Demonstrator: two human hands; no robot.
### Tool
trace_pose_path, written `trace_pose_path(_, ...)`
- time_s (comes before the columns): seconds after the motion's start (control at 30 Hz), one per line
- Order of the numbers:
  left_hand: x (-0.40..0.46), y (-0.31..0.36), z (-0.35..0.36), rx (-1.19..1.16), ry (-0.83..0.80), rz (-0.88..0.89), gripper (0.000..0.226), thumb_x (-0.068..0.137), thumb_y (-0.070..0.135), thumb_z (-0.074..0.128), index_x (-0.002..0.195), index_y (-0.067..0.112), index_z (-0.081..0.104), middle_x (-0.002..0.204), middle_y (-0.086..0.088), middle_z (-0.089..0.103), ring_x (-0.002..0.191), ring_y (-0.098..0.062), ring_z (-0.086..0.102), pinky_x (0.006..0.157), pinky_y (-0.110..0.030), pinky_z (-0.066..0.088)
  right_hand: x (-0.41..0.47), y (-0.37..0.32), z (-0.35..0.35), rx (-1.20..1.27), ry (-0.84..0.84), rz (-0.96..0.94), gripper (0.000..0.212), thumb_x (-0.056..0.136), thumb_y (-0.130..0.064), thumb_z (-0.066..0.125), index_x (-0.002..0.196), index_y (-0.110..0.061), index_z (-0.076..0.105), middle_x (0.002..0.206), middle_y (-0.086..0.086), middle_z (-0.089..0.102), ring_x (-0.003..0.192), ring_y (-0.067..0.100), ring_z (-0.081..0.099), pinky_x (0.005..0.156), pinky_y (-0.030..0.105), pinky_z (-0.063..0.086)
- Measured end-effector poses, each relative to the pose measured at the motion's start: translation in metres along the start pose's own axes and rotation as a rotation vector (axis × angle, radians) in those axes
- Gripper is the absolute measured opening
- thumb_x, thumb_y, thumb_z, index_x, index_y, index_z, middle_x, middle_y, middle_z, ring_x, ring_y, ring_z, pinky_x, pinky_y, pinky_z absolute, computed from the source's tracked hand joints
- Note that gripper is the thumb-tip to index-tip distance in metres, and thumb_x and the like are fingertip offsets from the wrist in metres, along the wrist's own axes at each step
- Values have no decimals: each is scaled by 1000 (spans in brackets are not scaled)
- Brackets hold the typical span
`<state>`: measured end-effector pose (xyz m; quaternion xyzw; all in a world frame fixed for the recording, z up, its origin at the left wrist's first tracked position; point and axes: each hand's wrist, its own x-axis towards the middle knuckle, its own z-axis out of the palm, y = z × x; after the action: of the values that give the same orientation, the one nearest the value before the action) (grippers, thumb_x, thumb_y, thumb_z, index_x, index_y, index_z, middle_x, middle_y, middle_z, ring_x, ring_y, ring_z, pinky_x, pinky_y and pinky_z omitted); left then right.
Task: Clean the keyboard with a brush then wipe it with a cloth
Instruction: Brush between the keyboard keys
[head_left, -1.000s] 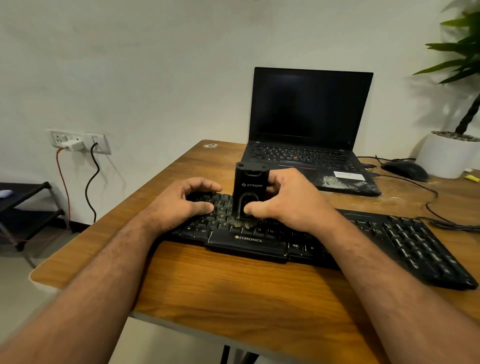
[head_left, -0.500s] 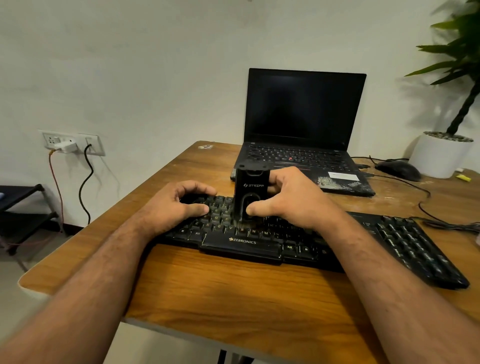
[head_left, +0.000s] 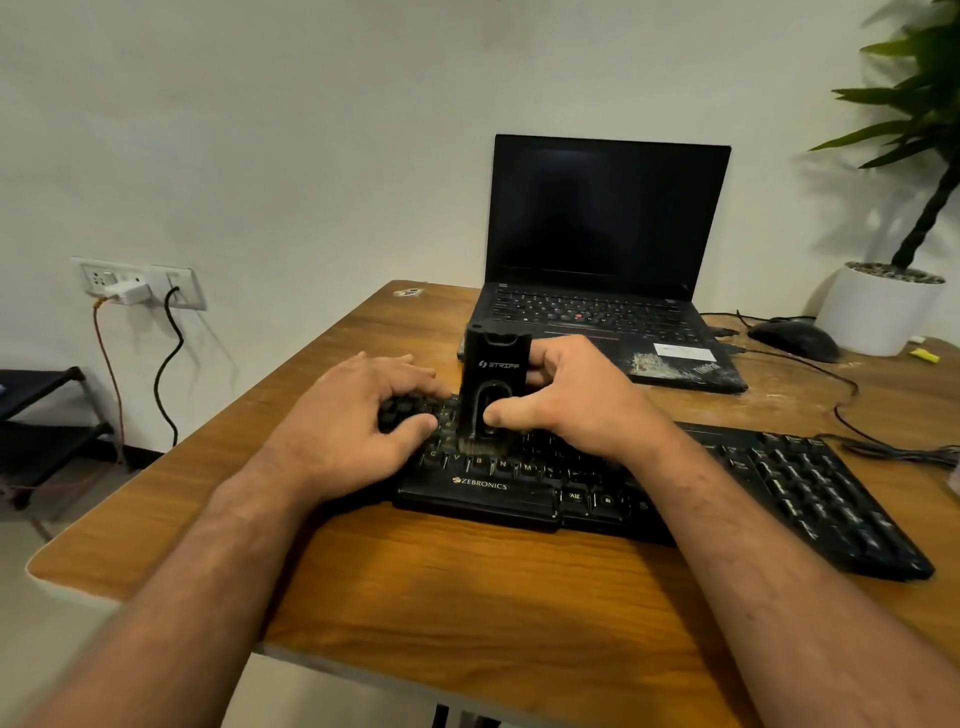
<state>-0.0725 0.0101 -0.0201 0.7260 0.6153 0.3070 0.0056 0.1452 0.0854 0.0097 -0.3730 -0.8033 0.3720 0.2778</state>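
A black Zebronics keyboard (head_left: 779, 483) lies across the wooden desk (head_left: 441, 587) in front of me. My right hand (head_left: 576, 400) grips an upright black Striff brush (head_left: 493, 374), thumb on its front, bristles pressed onto the keys left of the keyboard's middle. My left hand (head_left: 358, 421) rests on the keyboard's left end, fingers curled over its far edge and thumb on the keys; it covers that end. No cloth shows in view.
An open black laptop (head_left: 602, 260) stands behind the keyboard. A black mouse (head_left: 795, 338), cables and a white plant pot (head_left: 878, 312) sit at the back right. The wall on the left has sockets (head_left: 135, 283) with a charger, and a low black rack (head_left: 41, 415) stands below them.
The brush has stayed near the same keys, shifting slightly. My left hand's fingers have flattened a little on the keyboard's left end. The camera view has drifted slightly.
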Motion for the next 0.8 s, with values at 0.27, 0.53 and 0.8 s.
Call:
trace_pose_path(0.27,0,-5,2,373,-215,42,79,79,78,16,146,44,40,149,12,49,142,0,33,125,-38,2,-10,1,-6,-31,85,-50,46,77,-18,81,118,-32,67,104,-15,73,100,-3,66,83,16,51)
trace_pose_path(0.53,8,3,0,270,-228,-11,76,78,70,16,138,38,50,142,11,55,138,-2,38,124,-36,2,-20,7,-6,-95,108,-75,46,77,-19,81,120,-30,66,107,-14,74,97,-3,67,87,26,55)
trace_pose_path(0.8,60,13,3,253,-278,-167,25,97,50,49,90,38,69,85,13,65,88,-12,61,77,-32,44,-24,9,-8,-15,122,-72,42,76,-18,83,112,-33,68,101,-15,75,94,-3,69,83,25,58)
